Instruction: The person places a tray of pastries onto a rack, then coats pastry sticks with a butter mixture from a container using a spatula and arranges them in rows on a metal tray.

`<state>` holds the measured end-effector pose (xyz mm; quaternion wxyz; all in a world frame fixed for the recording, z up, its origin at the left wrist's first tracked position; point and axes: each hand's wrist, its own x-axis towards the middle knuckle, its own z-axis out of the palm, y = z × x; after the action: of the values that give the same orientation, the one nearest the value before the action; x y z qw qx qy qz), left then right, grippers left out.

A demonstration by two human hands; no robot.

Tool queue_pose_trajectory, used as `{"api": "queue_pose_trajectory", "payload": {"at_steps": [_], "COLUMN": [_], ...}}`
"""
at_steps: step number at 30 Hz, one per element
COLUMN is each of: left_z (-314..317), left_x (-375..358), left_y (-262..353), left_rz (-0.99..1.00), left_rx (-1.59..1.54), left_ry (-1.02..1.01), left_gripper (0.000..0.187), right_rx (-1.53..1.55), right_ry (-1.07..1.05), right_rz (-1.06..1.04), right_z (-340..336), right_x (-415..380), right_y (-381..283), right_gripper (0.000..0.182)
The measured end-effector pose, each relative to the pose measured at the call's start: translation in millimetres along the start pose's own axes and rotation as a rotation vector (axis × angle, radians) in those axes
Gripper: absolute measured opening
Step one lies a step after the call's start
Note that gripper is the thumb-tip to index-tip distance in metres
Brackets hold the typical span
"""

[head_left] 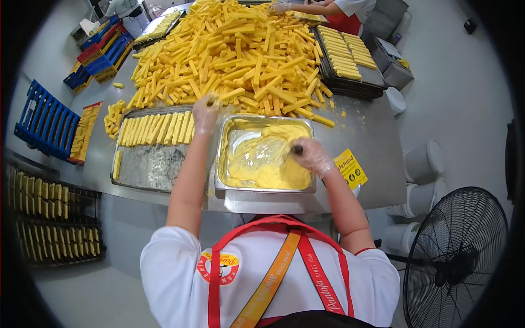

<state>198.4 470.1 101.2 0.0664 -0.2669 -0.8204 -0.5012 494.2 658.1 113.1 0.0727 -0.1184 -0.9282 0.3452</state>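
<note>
A deep metal pan (265, 191) holds soft yellow spread (284, 134), smeared up its walls. My right hand (314, 157), in a clear plastic glove, is closed around a dark handle (297, 150) over the pan's right side; the tool's lower end is hidden. My left hand (205, 116), also gloved, is beyond the pan's upper left corner, at the near edge of a big heap of yellow cake-like sticks (246, 60). Its fingers are curled together, and I cannot tell what is in them. Left of it, a baking tray (150, 169) carries a row of coated sticks (156, 129).
More trays of sticks (339, 54) are stacked at the table's far right. Across the heap, another person's gloved hand (279, 7) is at work. A yellow printed packet (351, 167) lies right of the pan. A black fan (456, 262) stands at lower right, a loaded rack (54, 218) at left.
</note>
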Motion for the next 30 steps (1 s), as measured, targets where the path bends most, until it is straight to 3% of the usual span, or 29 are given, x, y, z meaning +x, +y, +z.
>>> {"api": "queue_pose_trajectory", "payload": {"at_steps": [2, 4, 7, 10, 11, 14, 15, 18, 19, 23, 27, 30], "left_z": [-16, -8, 11, 19, 17, 19, 20, 20, 20, 22, 19, 20], "left_x": [-39, -73, -128, -144, -146, -152, -153, -150, -149, -151, -157, -158], "left_y": [33, 19, 17, 15, 22, 26, 23, 10, 10, 11, 8, 9], "left_rz": [-0.015, 0.192, 0.2, 0.227, 0.237, 0.202, 0.214, 0.264, 0.285, 0.231, 0.25, 0.195], "left_rx": [-0.175, -0.149, 0.006, 0.06, 0.045, 0.052, 0.055, 0.074, 0.08, 0.147, 0.093, 0.124], "left_ry": [-0.026, -0.163, -0.244, -0.275, -0.273, -0.25, -0.251, -0.24, -0.231, -0.259, -0.311, -0.337], "left_gripper": [0.013, 0.014, 0.016, 0.022, 0.023, 0.029, 0.03, 0.034, 0.035, 0.041, 0.046, 0.043], "right_rx": [0.188, 0.011, -0.251, 0.401, 0.83, 1.029, 0.753, 0.461, 0.401, 1.16, 0.602, 0.198], "right_ry": [-0.348, -0.275, 0.282, 0.304, 0.28, 0.234, 0.23, 0.386, 0.377, 0.258, 0.314, 0.388], "right_rz": [0.079, 0.133, 0.105, 0.055, 0.14, 0.197, 0.237, 0.336, 0.283, 0.106, 0.258, 0.209], "right_z": [-22, -16, 10, -2, 6, 15, 31, 25, 19, 19, 34, 26], "right_x": [-6, 7, 33, 19, 16, 16, 29, 30, 25, 11, 29, 31], "right_y": [-25, -3, 36, -4, -17, -26, 14, 22, 9, -38, 11, 15], "right_gripper": [0.023, 0.026, 0.024, 0.022, 0.021, 0.021, 0.022, 0.022, 0.023, 0.027, 0.026, 0.025]}}
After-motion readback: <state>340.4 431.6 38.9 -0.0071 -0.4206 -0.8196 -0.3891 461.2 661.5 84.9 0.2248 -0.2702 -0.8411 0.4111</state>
